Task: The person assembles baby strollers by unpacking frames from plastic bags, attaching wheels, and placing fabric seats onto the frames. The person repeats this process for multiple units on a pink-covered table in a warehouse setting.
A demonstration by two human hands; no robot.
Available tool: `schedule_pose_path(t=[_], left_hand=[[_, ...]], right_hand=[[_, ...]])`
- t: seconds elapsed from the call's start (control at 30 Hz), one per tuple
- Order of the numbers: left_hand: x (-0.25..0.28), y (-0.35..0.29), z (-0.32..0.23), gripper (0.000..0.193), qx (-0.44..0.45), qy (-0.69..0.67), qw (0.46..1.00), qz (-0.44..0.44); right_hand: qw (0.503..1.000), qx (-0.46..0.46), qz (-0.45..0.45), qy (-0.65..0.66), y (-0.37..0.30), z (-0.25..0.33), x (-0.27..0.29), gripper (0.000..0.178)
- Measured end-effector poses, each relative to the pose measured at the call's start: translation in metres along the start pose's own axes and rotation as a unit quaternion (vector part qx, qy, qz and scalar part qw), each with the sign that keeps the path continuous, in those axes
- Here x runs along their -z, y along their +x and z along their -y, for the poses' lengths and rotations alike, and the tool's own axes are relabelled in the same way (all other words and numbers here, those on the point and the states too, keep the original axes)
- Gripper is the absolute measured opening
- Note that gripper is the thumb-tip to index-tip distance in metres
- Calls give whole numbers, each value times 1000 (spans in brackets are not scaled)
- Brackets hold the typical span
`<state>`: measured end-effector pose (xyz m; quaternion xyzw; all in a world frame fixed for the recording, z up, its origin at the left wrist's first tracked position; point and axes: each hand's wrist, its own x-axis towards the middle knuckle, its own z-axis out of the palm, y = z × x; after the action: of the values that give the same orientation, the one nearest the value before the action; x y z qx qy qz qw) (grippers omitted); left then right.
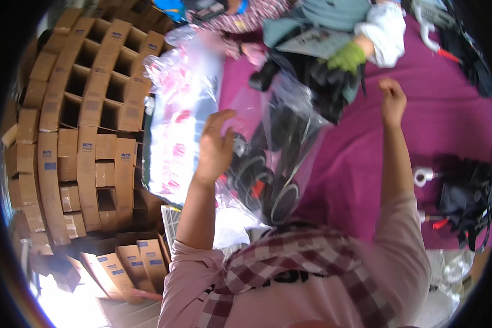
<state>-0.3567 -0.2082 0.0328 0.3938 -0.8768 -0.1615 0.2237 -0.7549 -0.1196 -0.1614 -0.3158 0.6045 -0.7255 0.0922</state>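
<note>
A clear plastic bag (306,147) lies on the purple cloth before me, with a dark wheeled frame (279,131) inside. Its black wheels (283,202) point toward my body and bits of red show between them. At the bag's left side is my left hand (216,147), thumb and fingers apart; I cannot tell whether it touches the film. My right hand (392,101) is raised over the cloth, right of the bag, with its fingers curled in. What lies inside those fingers, if anything, is hidden.
Across the table, a co-worker's green-gloved hand (347,57) is at a black bundle (325,87) below a printed sheet (314,44). Another person's patterned sleeve (246,22) is farther left. Pink-printed plastic wrapping (175,126), stacked cardboard boxes (87,109) and black parts (467,197) flank the purple cloth (350,164).
</note>
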Motion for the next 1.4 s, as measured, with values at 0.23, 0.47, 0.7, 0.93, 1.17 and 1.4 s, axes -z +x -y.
schedule_pose_path(t=[0.23,0.47,0.7,0.93,1.17,1.4], left_hand=[[-7,-108,53,49,142,100,985,-6],[-54,-37,33,20,88,73,990,82],[-33,37,-62,8,-129,7,986,-103],[-1,-62,-6,6,-56,-4,991,-118],[7,-129,49,8,33,-127,988,-84],[-12,-148,55,9,30,-206,977,-57]], right_hand=[[846,-455,188,204,-208,6,-33,46],[784,-333,519,73,-268,72,-49,41],[957,-103,259,-74,-134,-132,39,24],[948,-278,145,52,-185,-31,18,53],[922,-322,197,85,-242,66,-1,61],[939,-331,65,-65,-109,91,-20,73]])
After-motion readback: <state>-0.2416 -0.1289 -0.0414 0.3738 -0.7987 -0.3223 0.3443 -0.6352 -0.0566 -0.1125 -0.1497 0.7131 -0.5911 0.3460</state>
